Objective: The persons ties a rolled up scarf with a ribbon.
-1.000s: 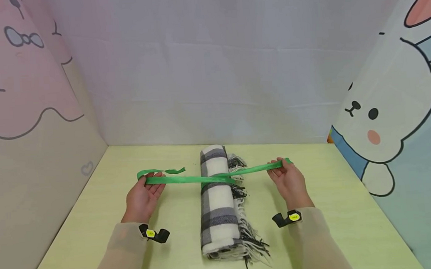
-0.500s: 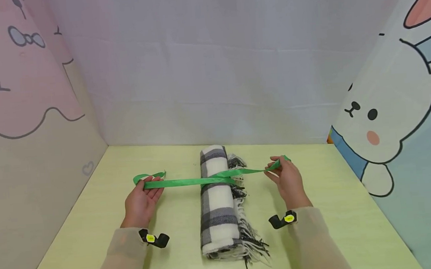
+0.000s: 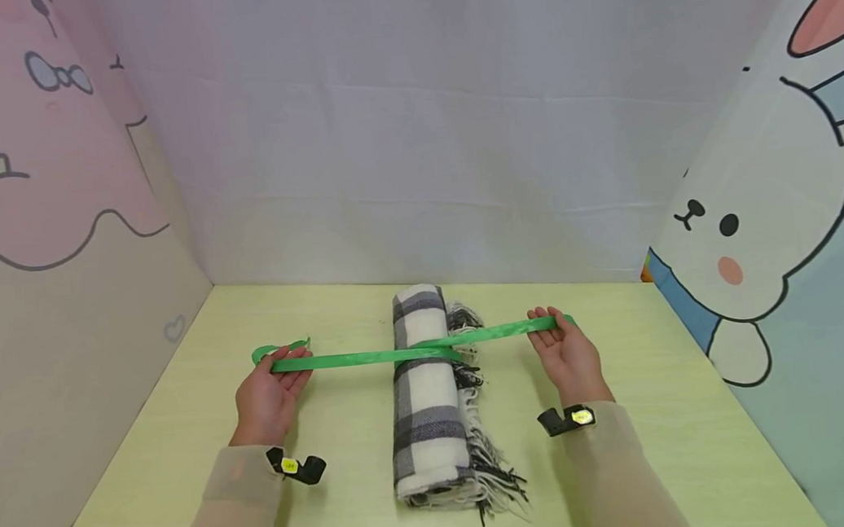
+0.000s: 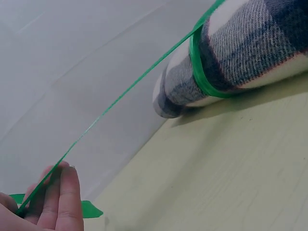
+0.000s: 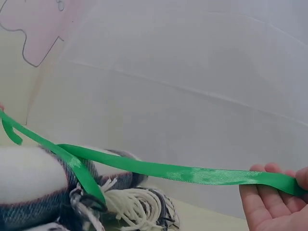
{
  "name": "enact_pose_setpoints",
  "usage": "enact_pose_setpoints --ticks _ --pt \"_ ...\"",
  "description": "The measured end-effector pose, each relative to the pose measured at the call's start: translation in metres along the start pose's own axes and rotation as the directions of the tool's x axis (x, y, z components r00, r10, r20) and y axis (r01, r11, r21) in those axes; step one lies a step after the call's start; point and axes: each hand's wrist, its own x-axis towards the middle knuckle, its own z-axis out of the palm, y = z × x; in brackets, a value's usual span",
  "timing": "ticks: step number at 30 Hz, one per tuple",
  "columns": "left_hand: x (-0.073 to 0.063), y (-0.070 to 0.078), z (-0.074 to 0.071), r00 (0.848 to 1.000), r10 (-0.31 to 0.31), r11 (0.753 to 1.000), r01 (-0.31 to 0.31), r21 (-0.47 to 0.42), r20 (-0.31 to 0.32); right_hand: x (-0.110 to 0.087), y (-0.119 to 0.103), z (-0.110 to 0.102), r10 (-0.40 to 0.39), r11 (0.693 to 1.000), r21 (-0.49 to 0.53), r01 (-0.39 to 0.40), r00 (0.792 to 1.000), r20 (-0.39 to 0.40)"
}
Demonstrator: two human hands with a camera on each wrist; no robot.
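In the head view, a rolled blanket [image 3: 422, 388] lies mid desk [image 3: 350, 497], one end near the back edge; the left hand [image 3: 265, 398] and right hand [image 3: 571, 357] pinch a green ribbon [image 3: 351, 359]. Left wrist view: the ribbon stretches straight. Right wrist view: the thumb [image 5: 302, 178] holds it.

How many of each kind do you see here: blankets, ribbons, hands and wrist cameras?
Rolled plaid blanket: 1
Green ribbon: 1
Hands: 2 (left hand, right hand)
Wrist cameras: 2 (left camera, right camera)
Total: 6
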Motion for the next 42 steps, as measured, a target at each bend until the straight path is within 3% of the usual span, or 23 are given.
enact_pose_setpoints --ticks 2,6,14,23,32,42 --pt "0.000 0.006 0.000 1.000 -0.016 1.000 0.016 -0.006 0.009 0.001 -0.002 -0.001 0.017 0.999 0.042 -0.017 1.000 0.004" --pt "0.003 0.017 -0.002 0.998 -0.050 0.998 0.049 0.033 0.036 0.001 -0.003 -0.004 -0.001 1.000 -0.002 0.001 1.000 0.002" --pt "0.009 0.020 -0.022 0.990 -0.142 0.989 0.141 0.046 0.001 -0.012 0.000 -0.024 -0.083 0.954 -0.290 0.071 0.996 -0.028" --pt "0.010 0.020 -0.029 0.979 -0.195 0.980 0.193 -0.048 -0.057 -0.011 -0.004 -0.036 -0.029 0.980 -0.200 0.016 0.997 -0.065" --pt "0.013 0.020 -0.035 0.969 -0.209 0.975 0.197 -0.102 -0.128 -0.007 -0.013 -0.045 -0.017 0.975 -0.223 -0.010 0.993 -0.119" --pt "0.010 0.024 -0.036 0.960 -0.229 0.968 0.206 -0.147 -0.163 0.001 -0.023 -0.055 -0.003 0.979 -0.204 -0.027 0.989 -0.147"
